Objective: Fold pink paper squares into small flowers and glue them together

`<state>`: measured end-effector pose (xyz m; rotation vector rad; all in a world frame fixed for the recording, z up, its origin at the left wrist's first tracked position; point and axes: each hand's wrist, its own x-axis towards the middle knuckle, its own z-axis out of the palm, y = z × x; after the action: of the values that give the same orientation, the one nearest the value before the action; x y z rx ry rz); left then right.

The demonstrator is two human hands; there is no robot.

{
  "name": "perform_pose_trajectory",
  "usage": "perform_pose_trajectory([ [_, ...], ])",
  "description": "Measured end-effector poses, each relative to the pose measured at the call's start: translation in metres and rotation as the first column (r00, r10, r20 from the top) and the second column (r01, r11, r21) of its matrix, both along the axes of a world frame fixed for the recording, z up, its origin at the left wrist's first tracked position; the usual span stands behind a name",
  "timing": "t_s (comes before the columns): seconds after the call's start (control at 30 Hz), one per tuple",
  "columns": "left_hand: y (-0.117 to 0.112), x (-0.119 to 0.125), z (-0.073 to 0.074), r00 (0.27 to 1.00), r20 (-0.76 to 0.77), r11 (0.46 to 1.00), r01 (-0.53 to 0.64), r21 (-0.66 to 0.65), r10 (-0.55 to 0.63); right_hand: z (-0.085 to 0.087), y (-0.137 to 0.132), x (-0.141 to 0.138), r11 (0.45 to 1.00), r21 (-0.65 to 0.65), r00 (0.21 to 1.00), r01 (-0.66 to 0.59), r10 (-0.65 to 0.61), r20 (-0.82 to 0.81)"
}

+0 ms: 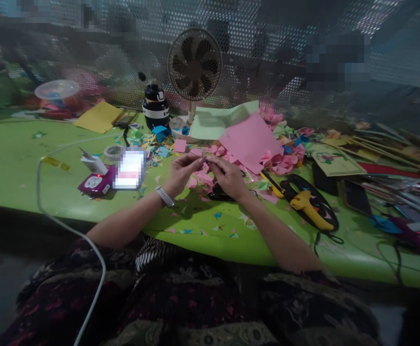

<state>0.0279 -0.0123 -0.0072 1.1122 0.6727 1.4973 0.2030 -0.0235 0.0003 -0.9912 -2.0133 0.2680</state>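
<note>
Patterned lap [195,298]; left hand [183,173], right hand [229,179] both pinching pink paper [206,164]; black jug [155,106] lidded.

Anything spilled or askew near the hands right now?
Paper scraps litter the table around the left hand and right hand, which pinch a pink piece. A pink sheet lies crooked across a green sheet.

The pink scrap [207,164] pinched between the left hand [183,175] and right hand [230,179] is thin matt paper, like the large pink sheet [251,139]. The green table top [15,163] is smooth with a soft sheen, the yellow glue gun [310,207] glossy plastic, and the patterned cloth [195,298] on the lap matt
</note>
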Motion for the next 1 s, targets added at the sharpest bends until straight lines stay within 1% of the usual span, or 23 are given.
perform_pose_trajectory([
  [0.1,0.0009,0.0005,-0.0013,1.0,-0.002,1.0,0.0,0.012,0.0,0.0013,0.0002,0.0008,1.0,-0.025,1.0,0.005,-0.005,-0.014],
  [0.2,0.0014,0.0007,-0.0024,1.0,-0.007,1.0,-0.007,0.018,0.007,0.0027,-0.0003,0.0004,0.998,-0.06,0.999,-0.016,0.014,-0.034],
  [0.43,0.001,-0.0002,-0.0007,0.999,-0.036,1.0,-0.009,-0.024,0.008,0.0077,-0.0046,-0.0018,0.981,-0.194,0.995,-0.009,-0.011,-0.103],
  [0.53,0.0024,-0.001,-0.0003,0.999,-0.033,0.999,0.0,-0.033,-0.002,0.0085,-0.0044,-0.001,0.981,-0.192,0.992,-0.016,-0.008,-0.125],
  [0.7,0.0053,-0.0034,-0.0012,0.998,-0.06,0.999,-0.006,-0.054,0.003,0.0078,-0.0018,0.0011,0.986,-0.163,0.993,-0.034,0.015,-0.118],
  [0.83,0.0057,-0.0042,-0.0004,0.997,-0.079,0.999,0.006,-0.035,-0.009,0.0068,0.0002,0.0025,0.987,-0.15,0.993,-0.051,0.034,-0.115],
  [1.0,0.0056,-0.004,0.0001,0.995,-0.099,1.0,-0.007,-0.016,0.005,0.0064,0.001,0.0036,0.986,-0.161,0.993,-0.042,0.023,-0.119],
])
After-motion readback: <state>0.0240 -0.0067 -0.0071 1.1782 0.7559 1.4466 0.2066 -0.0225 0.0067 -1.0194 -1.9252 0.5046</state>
